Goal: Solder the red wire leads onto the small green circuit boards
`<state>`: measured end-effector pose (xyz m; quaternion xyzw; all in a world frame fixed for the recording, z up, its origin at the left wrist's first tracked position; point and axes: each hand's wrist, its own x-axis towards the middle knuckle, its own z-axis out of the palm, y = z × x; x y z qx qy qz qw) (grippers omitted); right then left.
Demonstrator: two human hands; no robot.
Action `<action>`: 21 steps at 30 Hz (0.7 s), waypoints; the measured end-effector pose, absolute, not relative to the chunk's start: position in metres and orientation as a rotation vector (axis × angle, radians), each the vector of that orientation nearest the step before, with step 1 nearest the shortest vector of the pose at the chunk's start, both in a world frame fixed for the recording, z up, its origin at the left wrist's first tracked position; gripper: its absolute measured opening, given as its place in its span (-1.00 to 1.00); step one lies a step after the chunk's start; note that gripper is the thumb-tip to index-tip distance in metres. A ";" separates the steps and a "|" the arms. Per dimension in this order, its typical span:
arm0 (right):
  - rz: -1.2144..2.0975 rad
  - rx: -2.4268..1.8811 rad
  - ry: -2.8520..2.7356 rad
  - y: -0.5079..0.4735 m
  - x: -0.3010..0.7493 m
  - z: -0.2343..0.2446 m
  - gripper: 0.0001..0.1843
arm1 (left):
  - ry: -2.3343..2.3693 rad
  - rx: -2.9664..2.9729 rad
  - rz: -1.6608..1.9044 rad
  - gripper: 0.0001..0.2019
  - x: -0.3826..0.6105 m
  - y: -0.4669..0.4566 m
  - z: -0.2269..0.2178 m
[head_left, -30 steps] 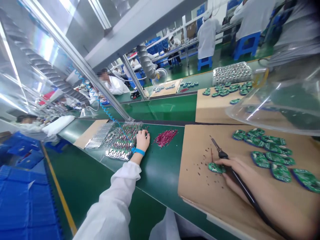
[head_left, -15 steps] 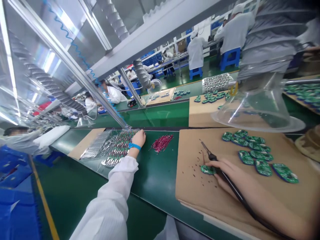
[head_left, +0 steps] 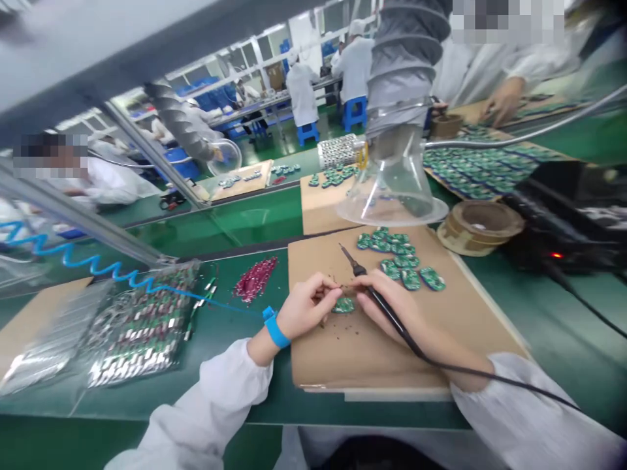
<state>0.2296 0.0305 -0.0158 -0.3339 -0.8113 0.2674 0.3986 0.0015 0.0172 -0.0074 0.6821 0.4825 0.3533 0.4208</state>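
Observation:
My right hand grips a black soldering iron, its tip raised toward the back of the brown cardboard mat. My left hand, with a blue wrist strap, pinches something small and thin beside a small green circuit board that lies on the mat between both hands. A group of several more green circuit boards lies behind my right hand. A pile of short magenta wires sits on the green belt left of the mat.
A clear tray of parts and a blue coiled cord lie at left. A clear fume hood hangs behind the mat, a tape roll and a black unit at right. Other workers sit beyond.
My left hand left the tray of parts and came across to the circuit board by my right hand. The view swung right and down.

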 end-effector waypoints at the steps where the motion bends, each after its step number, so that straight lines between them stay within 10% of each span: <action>1: 0.686 -0.856 -2.028 0.031 0.230 -0.016 -0.80 | 1.184 1.728 0.883 -0.72 0.007 0.017 -0.009; 21: 0.716 -0.925 -2.051 0.025 0.214 -0.009 -0.96 | 1.030 1.971 0.751 -0.87 -0.004 0.020 -0.007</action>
